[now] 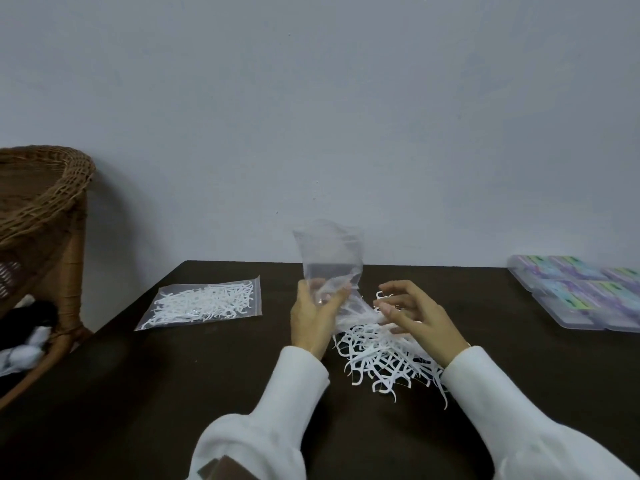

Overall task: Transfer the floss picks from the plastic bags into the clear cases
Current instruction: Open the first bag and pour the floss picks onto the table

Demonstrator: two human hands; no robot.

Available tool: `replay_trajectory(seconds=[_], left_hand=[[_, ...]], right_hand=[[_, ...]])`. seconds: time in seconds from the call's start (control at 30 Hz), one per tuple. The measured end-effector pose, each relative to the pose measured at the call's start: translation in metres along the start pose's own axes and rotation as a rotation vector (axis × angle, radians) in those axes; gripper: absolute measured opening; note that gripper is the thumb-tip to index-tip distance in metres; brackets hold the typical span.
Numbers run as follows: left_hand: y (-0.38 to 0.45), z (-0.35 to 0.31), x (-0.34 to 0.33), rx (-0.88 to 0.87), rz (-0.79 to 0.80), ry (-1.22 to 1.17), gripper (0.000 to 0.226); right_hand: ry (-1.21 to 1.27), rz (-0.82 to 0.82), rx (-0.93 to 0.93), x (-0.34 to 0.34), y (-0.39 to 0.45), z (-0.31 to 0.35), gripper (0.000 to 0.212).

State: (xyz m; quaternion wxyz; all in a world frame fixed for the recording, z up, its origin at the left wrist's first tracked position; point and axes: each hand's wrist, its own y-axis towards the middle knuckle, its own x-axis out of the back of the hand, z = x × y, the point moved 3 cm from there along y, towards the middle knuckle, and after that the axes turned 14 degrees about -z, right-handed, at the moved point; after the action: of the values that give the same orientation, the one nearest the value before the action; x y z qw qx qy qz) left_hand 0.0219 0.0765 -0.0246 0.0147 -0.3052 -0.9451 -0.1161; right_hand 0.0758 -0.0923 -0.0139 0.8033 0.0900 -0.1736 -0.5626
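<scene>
Lying nearest on the desk (207, 375), the emptied floss picks (381, 358) formed a loose pile, partly under the right hand (412, 313), whose fingers were spread and loosely curved over the pile's far edge, gripping nothing visible. The left hand (311, 320) gripped the upended bag (330, 258) just left of the pile, mouth down. A second bag (204, 303), still full, lay flat farther left. The cases (581, 292) sat well apart, far right; the right hand was nearer them, so picks would probably travel rightward.
</scene>
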Motion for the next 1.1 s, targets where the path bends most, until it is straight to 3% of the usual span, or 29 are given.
replay_trajectory(seconds=[0.17,0.27,0.37,0.43,0.57,0.73,0.83,0.9,1.1], left_hand=[[-0.005,-0.007,-0.002,-0.445,0.022,0.415,0.059],[-0.011,-0.009,-0.006,-0.667,0.037,0.595,0.072],[-0.011,-0.009,-0.005,-0.720,-0.002,0.614,0.086],[-0.007,-0.007,-0.002,-0.631,-0.062,0.583,0.092],[0.002,-0.001,0.008,-0.239,-0.157,0.480,0.098],[0.009,0.009,0.005,0.252,-0.002,-0.085,0.063],[0.008,0.004,0.002,0.213,0.029,-0.214,0.029],[0.007,0.002,0.004,0.139,0.011,-0.221,0.018],[0.013,-0.003,0.014,0.005,0.008,-0.284,0.031]], right_hand=[[0.026,-0.076,0.030,0.004,0.001,0.003,0.058],[0.117,-0.211,0.069,0.008,0.001,0.005,0.035],[0.210,-0.279,0.090,0.013,0.004,0.006,0.011],[0.284,-0.292,0.078,0.016,0.006,0.006,0.006],[0.396,-0.297,0.039,0.019,0.009,0.008,0.014],[0.397,-0.294,0.026,0.015,0.006,0.006,0.020],[0.334,-0.321,0.047,0.016,0.006,0.002,0.018],[0.281,-0.334,0.050,0.018,0.008,-0.002,0.015],[0.095,-0.321,-0.007,0.020,0.011,-0.017,0.004]])
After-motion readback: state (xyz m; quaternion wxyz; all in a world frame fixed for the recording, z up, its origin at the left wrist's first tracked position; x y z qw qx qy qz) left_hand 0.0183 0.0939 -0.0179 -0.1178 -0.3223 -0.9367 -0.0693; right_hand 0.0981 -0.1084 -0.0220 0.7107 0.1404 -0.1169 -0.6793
